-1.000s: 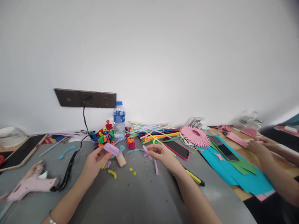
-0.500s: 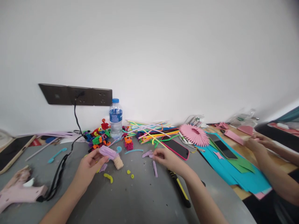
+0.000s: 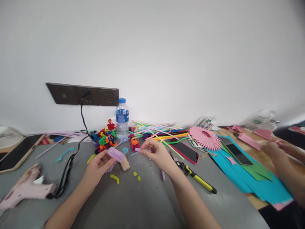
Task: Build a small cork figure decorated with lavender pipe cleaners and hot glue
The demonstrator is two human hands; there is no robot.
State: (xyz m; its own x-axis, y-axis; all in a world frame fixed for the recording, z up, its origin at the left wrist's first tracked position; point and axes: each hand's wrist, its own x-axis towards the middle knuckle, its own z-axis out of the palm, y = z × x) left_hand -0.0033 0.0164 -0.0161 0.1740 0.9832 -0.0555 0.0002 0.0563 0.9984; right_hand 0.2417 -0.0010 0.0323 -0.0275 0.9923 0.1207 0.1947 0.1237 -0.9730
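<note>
My feed shows a glossy plastic bottle [image 3: 122, 117] at nine o'clock, a matt, ridged lilac piece [image 3: 115, 154] at eight, smooth paper [image 3: 257, 187] at four.

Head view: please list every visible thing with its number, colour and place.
Craft piece: 1, lilac and beige, in left hand
Strip: 1, lilac, in right hand
Bits: several, yellow and blue, on desk
Pliers: 1, yellow-black, near right hand
Pipe cleaners: many, mixed, by wall
Bottle: 1, clear, by wall
Fuzzy pieces: several, mixed, beside bottle
Socket panel: 1, dark, on wall
Cable: 1, black, from socket panel
Glue gun: 1, pink, left
Phones: 3, dark, left and right
Paper wheel: 1, pink, right
Papers: several, blue, green, right
Star: 1, pink, on papers
Bags: 2, clear, rear right
Other person's hands: 2, blurred, far right
Hands: 2, bare, centre
</note>
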